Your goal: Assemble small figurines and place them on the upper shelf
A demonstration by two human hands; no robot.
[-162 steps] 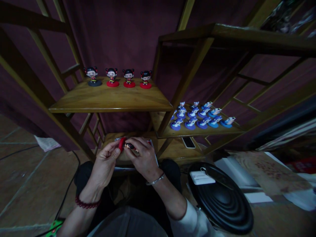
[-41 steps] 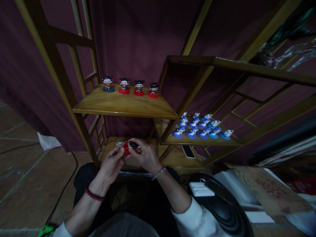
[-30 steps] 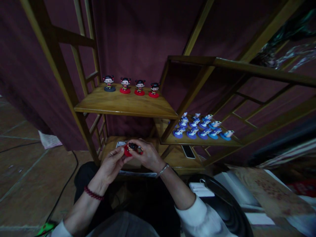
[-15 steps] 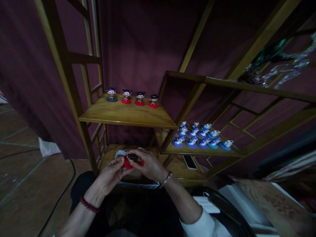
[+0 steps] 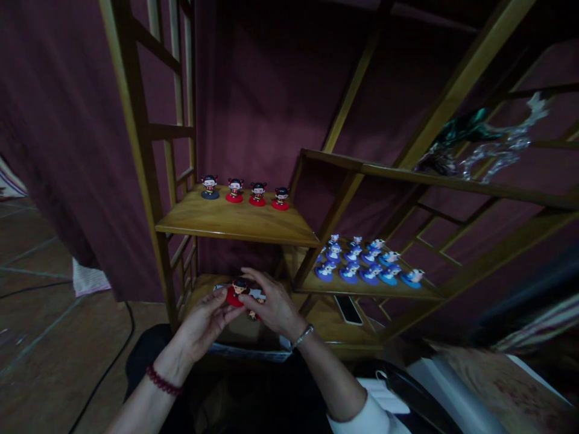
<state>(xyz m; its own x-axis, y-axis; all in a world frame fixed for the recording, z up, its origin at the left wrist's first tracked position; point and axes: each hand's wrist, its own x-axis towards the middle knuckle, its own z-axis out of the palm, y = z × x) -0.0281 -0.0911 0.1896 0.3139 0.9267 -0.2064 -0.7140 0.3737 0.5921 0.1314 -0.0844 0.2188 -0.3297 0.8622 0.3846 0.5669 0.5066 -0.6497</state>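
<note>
Clasping a red-based figurine (image 5: 236, 293) in the left hand (image 5: 202, 325), with the right hand (image 5: 275, 308) curled alongside, impossible to tell whether gripping; showing blurred markings on a brown sheet (image 5: 479, 375).

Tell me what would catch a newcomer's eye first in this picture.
Probably the cluster of blue and purple figurines on the right-hand shelf, bright against a dim scene. Next, the row of four black-haired figurines on the higher shelf to the left, three on red bases, the leftmost on a dark one. Below them, the left hand holds a red-based figurine, the right hand close beside it.
</note>
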